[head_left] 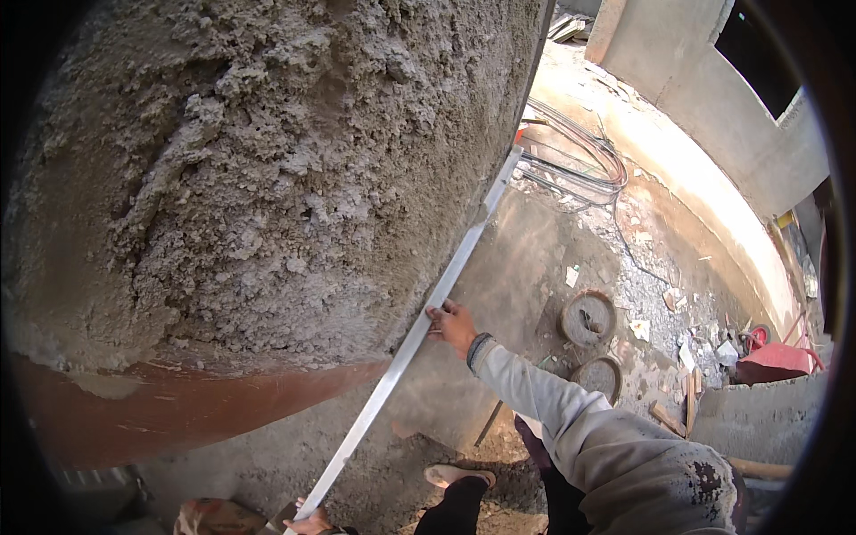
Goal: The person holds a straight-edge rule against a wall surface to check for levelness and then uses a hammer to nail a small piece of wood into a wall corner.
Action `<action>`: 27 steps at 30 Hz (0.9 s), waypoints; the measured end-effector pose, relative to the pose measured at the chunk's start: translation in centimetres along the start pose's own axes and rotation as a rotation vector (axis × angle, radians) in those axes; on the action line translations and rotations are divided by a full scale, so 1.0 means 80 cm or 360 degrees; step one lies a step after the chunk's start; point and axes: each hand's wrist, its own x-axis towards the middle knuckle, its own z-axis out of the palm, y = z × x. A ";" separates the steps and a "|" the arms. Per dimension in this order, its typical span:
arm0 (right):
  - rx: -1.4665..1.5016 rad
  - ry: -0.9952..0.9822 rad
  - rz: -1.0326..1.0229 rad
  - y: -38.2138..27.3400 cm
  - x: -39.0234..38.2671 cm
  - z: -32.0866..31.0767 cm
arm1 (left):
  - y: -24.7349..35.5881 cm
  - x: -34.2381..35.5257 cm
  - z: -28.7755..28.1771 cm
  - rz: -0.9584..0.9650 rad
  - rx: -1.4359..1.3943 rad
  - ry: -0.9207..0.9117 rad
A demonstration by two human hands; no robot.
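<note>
A long, pale metal straightedge (406, 350) runs slantwise along the right edge of a wall covered in rough, lumpy grey mortar (294, 178). My right hand (453, 326) is closed on it near the middle, thumb and fingers at its edge. Lower down, my left hand (309, 521) grips its near end, partly cut off by the bottom of the picture. The far end of the straightedge reaches up beside the wall's corner. Below the mortar, a smooth reddish-brown band (205, 406) of the wall shows.
Two round tubs (588, 318) stand on the dusty floor to the right, the farther one holding grey material. Beyond lie coiled cables (593, 178) and scattered rubble. A red wheelbarrow (776, 361), wood scraps (669, 417) and a low grey wall (758, 415) are at right.
</note>
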 end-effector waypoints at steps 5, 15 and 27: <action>0.0037 -0.0024 0.0019 0.019 0.018 -0.006 | -0.019 -0.022 0.004 0.0143 0.0003 -0.0031; 0.0260 0.0002 0.0257 0.107 0.033 -0.029 | 0.032 -0.094 -0.031 0.0327 0.0178 -0.0261; 0.0575 -0.0541 0.0805 0.059 -0.147 -0.061 | 0.096 -0.563 0.106 0.1112 0.0686 -0.1155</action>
